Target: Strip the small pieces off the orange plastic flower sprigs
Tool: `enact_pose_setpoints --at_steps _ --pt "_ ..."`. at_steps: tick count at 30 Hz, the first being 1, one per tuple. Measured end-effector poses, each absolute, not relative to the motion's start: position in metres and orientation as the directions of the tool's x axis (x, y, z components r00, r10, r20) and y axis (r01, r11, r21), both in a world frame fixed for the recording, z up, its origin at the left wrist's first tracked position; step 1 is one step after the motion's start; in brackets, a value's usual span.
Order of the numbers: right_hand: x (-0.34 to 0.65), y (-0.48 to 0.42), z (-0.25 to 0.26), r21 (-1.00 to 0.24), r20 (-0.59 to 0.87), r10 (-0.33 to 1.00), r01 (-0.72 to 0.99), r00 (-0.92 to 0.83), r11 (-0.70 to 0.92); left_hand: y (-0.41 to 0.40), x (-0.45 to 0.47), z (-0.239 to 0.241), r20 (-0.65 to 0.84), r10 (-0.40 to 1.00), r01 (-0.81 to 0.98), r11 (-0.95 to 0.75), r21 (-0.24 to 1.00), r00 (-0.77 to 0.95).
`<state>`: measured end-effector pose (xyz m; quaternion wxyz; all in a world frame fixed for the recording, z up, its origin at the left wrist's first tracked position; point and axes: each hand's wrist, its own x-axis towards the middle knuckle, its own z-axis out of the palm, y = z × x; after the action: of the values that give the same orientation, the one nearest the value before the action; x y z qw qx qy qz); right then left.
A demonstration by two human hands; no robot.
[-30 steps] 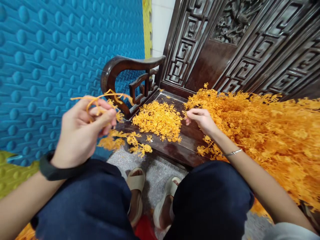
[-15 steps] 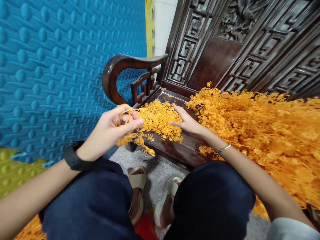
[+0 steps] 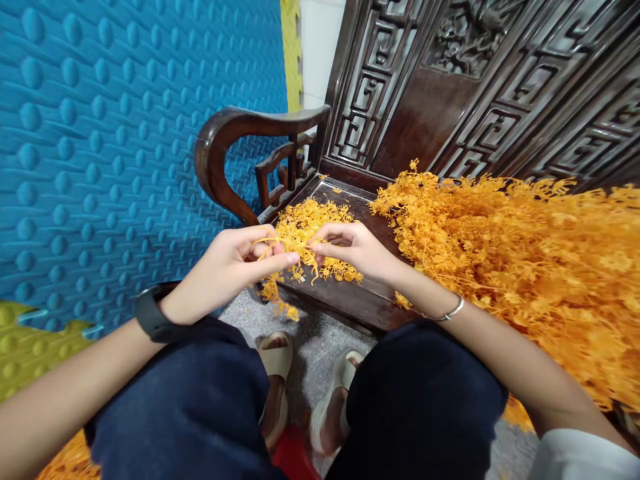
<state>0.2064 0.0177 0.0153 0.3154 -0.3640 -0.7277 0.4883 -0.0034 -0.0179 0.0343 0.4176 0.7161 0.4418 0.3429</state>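
Note:
Between thumb and fingers my left hand [image 3: 250,253] pinches a yellow-orange artificial flower sprig [image 3: 278,293], whose strands hang below the fingers. My right hand [image 3: 353,247] has its thumb and fingertips closed at the sprig's other side, close to the left fingertips; the exact bit between them is small and partly hidden. Behind and below both hands lies a small heap of loose yellow-orange flower pieces [image 3: 325,215] on the dark wooden bench seat [image 3: 340,293]. A much larger pile of the same flowers [image 3: 525,267] spreads to the right, beside my right forearm.
A curved wooden armrest [image 3: 220,153] rises at the bench's left end, and a carved wooden backrest [image 3: 415,120] stands behind. Blue foam matting [image 3: 125,147] lies at the left. My sandalled feet are on the speckled floor [image 3: 310,347], near a red object [image 3: 295,453].
My right hand has left the small heap and come left to my left hand, its fingers closing from spread to pinched. My left hand still holds the sprig, slightly lower.

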Motion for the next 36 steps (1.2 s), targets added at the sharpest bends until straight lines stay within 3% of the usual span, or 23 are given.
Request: enact_pose_setpoints --at_steps 4,9,19,24,31,36 --pt "0.214 0.019 0.02 -0.904 0.128 0.837 0.285 -0.533 0.32 -0.015 -0.007 0.032 0.072 0.922 0.406 -0.237 0.882 0.382" --pt "0.22 0.018 0.021 -0.86 0.126 0.834 0.36 -0.537 0.361 -0.015 -0.007 0.032 0.112 0.937 0.447 -0.26 0.856 0.331" --pt "0.219 0.015 0.017 -0.944 0.041 0.904 0.279 -0.427 0.175 -0.024 -0.006 0.034 0.231 0.946 0.529 -0.319 0.786 0.229" --pt "0.224 0.017 0.013 -0.964 0.035 0.94 0.235 -0.339 0.121 -0.027 -0.008 0.034 0.259 0.946 0.49 -0.323 0.81 0.195" --pt "0.227 0.017 0.018 -0.943 0.226 0.932 0.177 -0.283 0.282 -0.024 -0.013 0.034 0.211 0.942 0.366 -0.298 0.881 0.26" --pt "0.223 0.011 0.027 -0.865 0.417 0.89 0.221 -0.183 0.451 -0.024 -0.019 0.034 0.297 0.941 0.09 -0.314 0.945 0.164"
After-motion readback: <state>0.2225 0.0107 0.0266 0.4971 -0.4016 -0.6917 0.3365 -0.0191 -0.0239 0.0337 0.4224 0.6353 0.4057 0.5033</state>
